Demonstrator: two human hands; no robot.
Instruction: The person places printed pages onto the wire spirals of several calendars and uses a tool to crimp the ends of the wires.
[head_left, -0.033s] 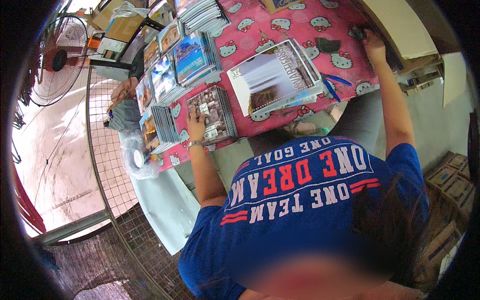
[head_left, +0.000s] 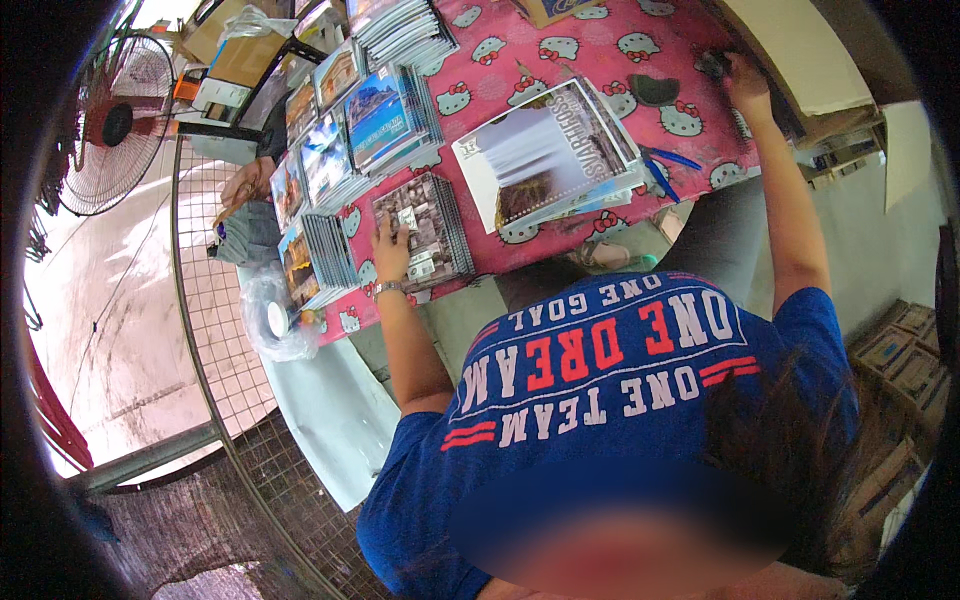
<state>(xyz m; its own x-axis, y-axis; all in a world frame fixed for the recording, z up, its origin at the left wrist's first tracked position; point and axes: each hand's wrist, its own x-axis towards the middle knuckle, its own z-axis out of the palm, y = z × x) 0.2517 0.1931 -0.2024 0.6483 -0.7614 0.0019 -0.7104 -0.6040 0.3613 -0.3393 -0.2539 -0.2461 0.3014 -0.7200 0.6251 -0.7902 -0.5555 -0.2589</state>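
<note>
My left hand point(head_left: 391, 252) rests on the left edge of a short stack of spiral-bound notebooks point(head_left: 432, 225) with grey photo covers. Its fingers lie apart across the top cover. Over at the far right of the table, my right hand point(head_left: 746, 88) is curled beside a small dark object point(head_left: 714, 64); what its fingers hold is too small to make out. Between the hands lies a fanned pile of larger waterfall-picture sheets point(head_left: 540, 160). Blue-handled pliers point(head_left: 668, 172) lie against that pile's right side.
Several stacks of picture-covered notebooks point(head_left: 380, 120) fill the table's left side. A dark green piece point(head_left: 653, 90) lies on the pink patterned tablecloth point(head_left: 560, 48). A cardboard box point(head_left: 800, 60) borders the right. A fan point(head_left: 118, 122) and a wire mesh point(head_left: 205, 260) stand left, near a plastic bag point(head_left: 265, 330).
</note>
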